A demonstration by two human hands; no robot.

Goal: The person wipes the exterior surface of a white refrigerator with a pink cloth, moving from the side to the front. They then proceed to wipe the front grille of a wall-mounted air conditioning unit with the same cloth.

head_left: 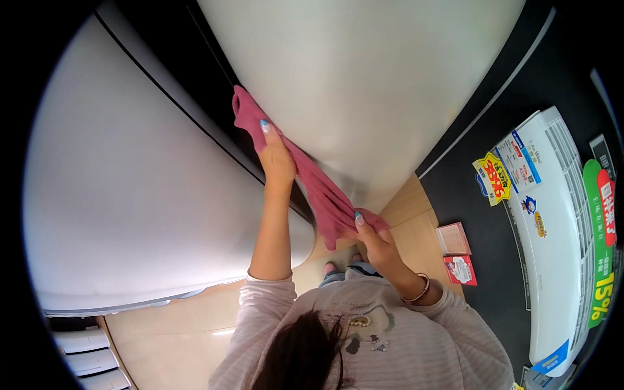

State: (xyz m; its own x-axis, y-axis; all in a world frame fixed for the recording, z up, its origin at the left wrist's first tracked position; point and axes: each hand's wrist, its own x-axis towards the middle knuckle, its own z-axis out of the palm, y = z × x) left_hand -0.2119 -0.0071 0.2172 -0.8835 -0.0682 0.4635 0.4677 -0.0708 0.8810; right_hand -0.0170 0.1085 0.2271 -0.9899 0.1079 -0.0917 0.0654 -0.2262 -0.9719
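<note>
A pink cloth (318, 185) is stretched slantwise between my two hands, in soft lengthwise folds. My left hand (278, 159) is closed on its upper part, thumb on top, and a loose end of the cloth sticks out beyond it. The lower end is in my right hand (377, 246), the thumb pressed on the fabric and the other fingers mostly hidden. Close behind the cloth rises a tall glossy white appliance panel (364, 84). Whether the cloth touches that panel I cannot tell.
To the left stands another large white rounded appliance (156, 169), past a dark gap. At the right, a white air conditioner (552, 227) with colourful labels is mounted on a black panel (468, 175). Small red and pink cards (460, 268) sit nearby. Pale floor (175, 338) lies below.
</note>
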